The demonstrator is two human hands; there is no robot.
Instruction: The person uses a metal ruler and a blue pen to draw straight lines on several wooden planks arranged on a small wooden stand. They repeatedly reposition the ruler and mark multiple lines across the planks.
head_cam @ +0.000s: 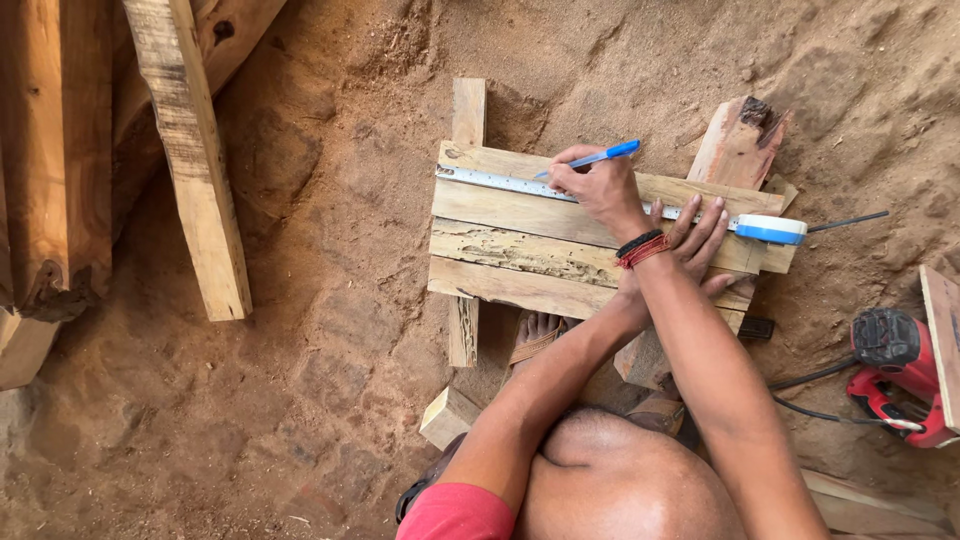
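Rough, worm-eaten planks [520, 250] are nailed into a panel on sandy ground. A steel tape measure [500, 182] is stretched along its far edge. A blue pen [600, 156] is pinched in the right hand [600, 188]; the tape is pressed down by the flat, spread left hand [695, 245] near the blue case [770, 229].

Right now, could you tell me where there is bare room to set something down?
Free: sandy ground between the loose plank and the board panel. Crowded: the panel's right end, with left hand, right hand holding the blue pen, tape measure, and the red power tool beyond.
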